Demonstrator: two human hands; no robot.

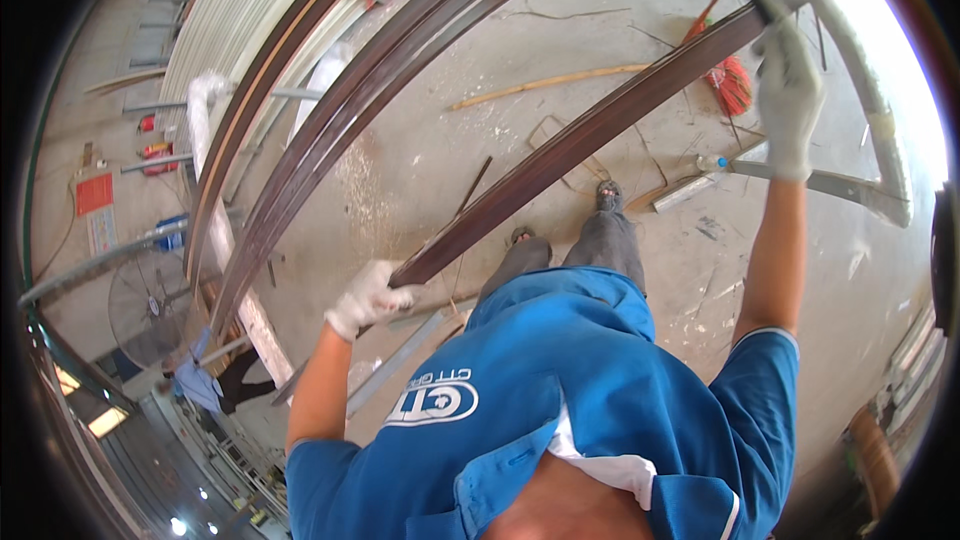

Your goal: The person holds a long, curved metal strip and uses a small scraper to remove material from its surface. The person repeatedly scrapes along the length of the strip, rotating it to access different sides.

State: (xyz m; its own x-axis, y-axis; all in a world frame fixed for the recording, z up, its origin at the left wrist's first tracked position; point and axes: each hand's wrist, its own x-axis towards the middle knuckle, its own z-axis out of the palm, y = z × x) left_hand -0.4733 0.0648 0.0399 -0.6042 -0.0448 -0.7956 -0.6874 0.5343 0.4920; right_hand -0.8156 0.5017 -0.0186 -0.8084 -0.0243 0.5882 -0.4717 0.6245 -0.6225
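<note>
Beyond the feet, the floor carries curved brown strips at upper left. The dark bar lies across the front of the body, its long axis slanting from lower left to upper right, from one hand toward the other. The right hand, by its upper end, has fingers clamped on a black tool; whether they touch the bar I cannot tell. The left hand has its fingers closed around the lower stretch.

A blue short-sleeved shirt carries white piping and a white chest logo; gloves are white, trousers grey, footwear dark.
</note>
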